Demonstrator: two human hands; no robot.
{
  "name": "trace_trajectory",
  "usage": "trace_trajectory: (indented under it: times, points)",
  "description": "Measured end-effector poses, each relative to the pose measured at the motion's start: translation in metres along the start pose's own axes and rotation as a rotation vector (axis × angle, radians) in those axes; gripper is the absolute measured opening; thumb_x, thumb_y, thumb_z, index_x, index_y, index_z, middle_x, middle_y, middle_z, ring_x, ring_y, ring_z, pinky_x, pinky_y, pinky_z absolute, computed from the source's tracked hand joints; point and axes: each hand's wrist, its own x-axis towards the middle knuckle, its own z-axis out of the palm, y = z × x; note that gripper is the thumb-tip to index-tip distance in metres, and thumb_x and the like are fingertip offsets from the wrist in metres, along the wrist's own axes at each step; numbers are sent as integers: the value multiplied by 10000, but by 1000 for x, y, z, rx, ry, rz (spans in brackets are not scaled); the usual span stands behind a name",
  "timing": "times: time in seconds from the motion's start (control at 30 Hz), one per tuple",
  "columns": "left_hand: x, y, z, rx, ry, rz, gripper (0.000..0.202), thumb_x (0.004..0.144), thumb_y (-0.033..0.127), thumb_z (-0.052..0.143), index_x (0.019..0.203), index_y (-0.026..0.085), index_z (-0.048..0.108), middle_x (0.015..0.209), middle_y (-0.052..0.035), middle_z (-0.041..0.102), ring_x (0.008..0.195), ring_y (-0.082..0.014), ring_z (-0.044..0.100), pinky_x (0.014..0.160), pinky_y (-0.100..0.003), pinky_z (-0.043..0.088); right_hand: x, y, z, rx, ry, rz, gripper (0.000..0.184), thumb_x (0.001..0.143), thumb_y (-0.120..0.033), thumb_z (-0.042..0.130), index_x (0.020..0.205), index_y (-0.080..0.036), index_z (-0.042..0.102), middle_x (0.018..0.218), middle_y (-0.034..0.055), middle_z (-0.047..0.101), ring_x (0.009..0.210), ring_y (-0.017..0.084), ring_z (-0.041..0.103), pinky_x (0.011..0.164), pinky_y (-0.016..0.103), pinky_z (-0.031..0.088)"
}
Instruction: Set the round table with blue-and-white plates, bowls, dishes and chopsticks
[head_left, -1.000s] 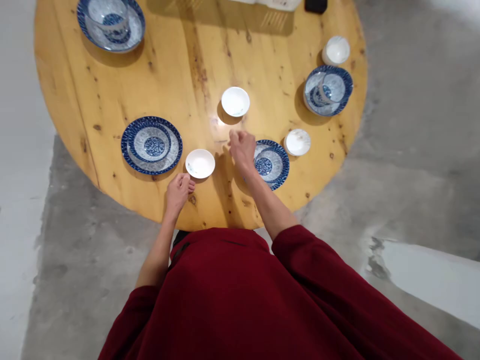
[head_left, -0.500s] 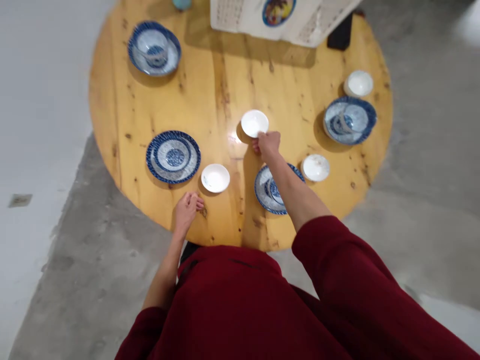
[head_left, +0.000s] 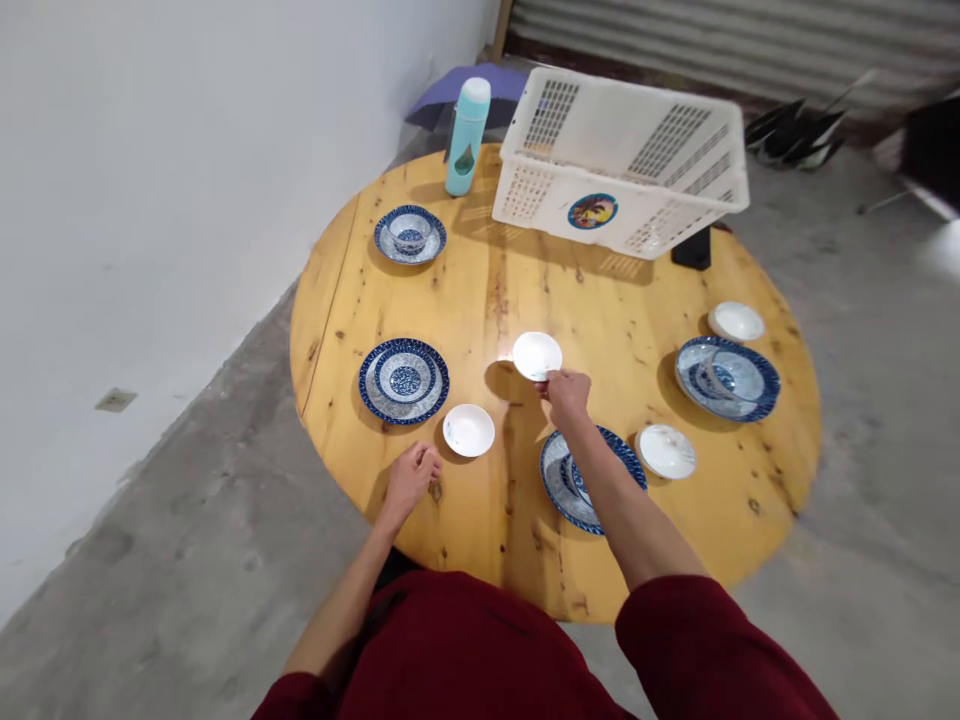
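1. The right hand (head_left: 566,393) was stretched out over the middle of the round table (head_left: 600,300). Its fingertips were closed in a pinch on the near rim of the white bowl (head_left: 537,353). That edge was the closest to the person, which probably explains the grip there.
2. The white bowl was near the table's centre, upright, with its mouth up. I could not tell whether it sat on the wood or was lifted just clear of it.
3. The right forearm crossed above the near blue plate (head_left: 559,480) without seeming to touch it, since that plate lay directly between the person and the bowl.
4. The left hand (head_left: 411,476) rested at the table's near edge with its fingers curled in and nothing in them. It looked like a brace for the forward lean. The second white bowl (head_left: 468,430) stood just beside it, apart from the fingers.
5. The patterned plate (head_left: 403,380) lay left of that bowl, and a white dish (head_left: 666,450) lay right of the near blue plate.
6. The white basket (head_left: 622,160) and a teal bottle (head_left: 466,138) stood at the far side, well away from both hands.
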Motion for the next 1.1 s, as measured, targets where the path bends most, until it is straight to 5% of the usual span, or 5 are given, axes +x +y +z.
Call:
trace_trajectory:
  times: [0.1,0.2,0.4,0.87,1.1]
  points:
    - [-4,16,1,-26,-25,61,293,931,456,515,957,195,645,816,-35,724,680,-145,691,643,-247,537,-41,3,0,0,-128,-27,57,707,-206,591,661,-175,581,451,-25,550,417,111,530,429,197,452]
    - [-10,33,1,-89,-67,146,316,947,470,523,1059,192,626,833,-28,726,676,-144,694,669,-256,543,-94,6,4,-36,-334,-77,173,685,-345,602,708,-174,624,480,-15,577,436,126,544,445,222,465]
    - [-19,39,-11,-70,-45,219,248,967,440,517,824,237,518,694,4,669,636,-170,703,612,-264,522,-171,10,19,-139,-408,-125,179,729,-404,555,646,-245,557,490,1,579,457,179,551,471,301,479]
    - [-65,15,-33,78,152,121,237,907,432,529,783,230,514,601,18,643,553,-183,679,586,-278,526,-217,39,19,-149,-561,-186,218,792,-415,493,661,-241,506,512,-9,566,485,165,557,524,269,449]
    - [-94,26,-29,121,217,108,231,904,461,562,929,231,576,626,33,654,549,-182,680,589,-286,548,-234,50,10,-11,-578,-100,241,808,-465,489,728,-242,539,535,-22,545,464,171,547,494,275,423]
